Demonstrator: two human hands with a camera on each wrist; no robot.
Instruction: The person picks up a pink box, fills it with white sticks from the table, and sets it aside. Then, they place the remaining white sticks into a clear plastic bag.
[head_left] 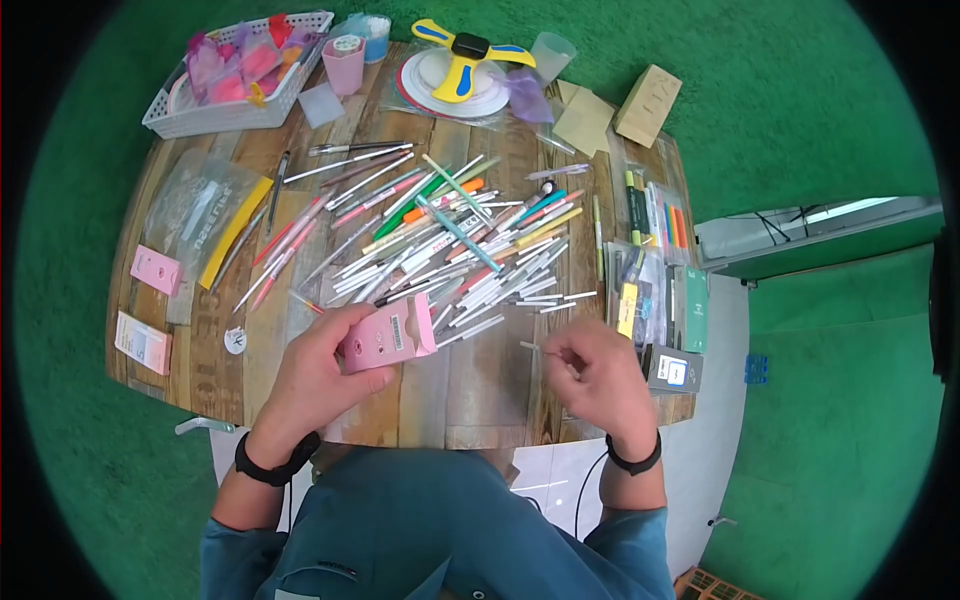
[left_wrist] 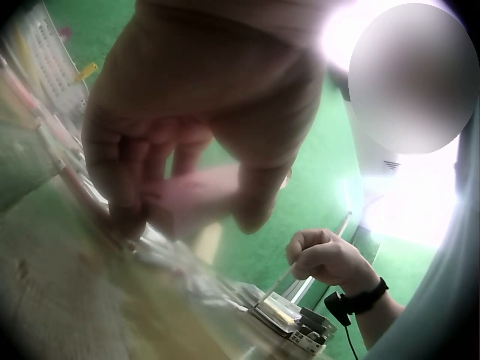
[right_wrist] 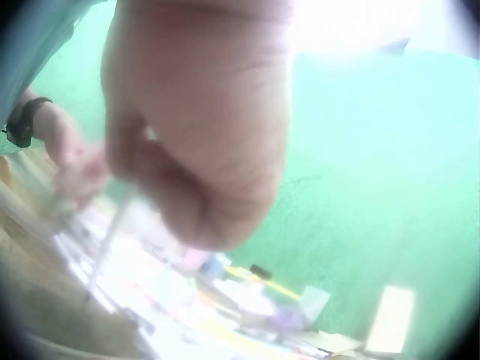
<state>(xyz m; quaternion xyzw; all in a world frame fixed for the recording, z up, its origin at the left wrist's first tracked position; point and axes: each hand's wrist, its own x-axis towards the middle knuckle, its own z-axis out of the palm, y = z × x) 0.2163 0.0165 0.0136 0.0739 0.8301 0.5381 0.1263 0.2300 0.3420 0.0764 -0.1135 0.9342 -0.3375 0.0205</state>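
My left hand grips a small pink cardboard box, thumb on the near side and fingers behind. The box lies tilted over the table's front part, its end with a raised flap facing right. To its right, my right hand pinches a thin white stick between thumb and curled fingers; the head view shows only its short left end. Just beyond both hands spreads a loose pile of white sticks, pens and pencils. In the left wrist view the pink box is blurred and partly hidden by the fingers.
A white basket of colourful packets stands back left. Along the left lie a zip bag, another pink box and a white box. Pen packs and a dark box line the right edge. A yellow-blue spinner sits at the back.
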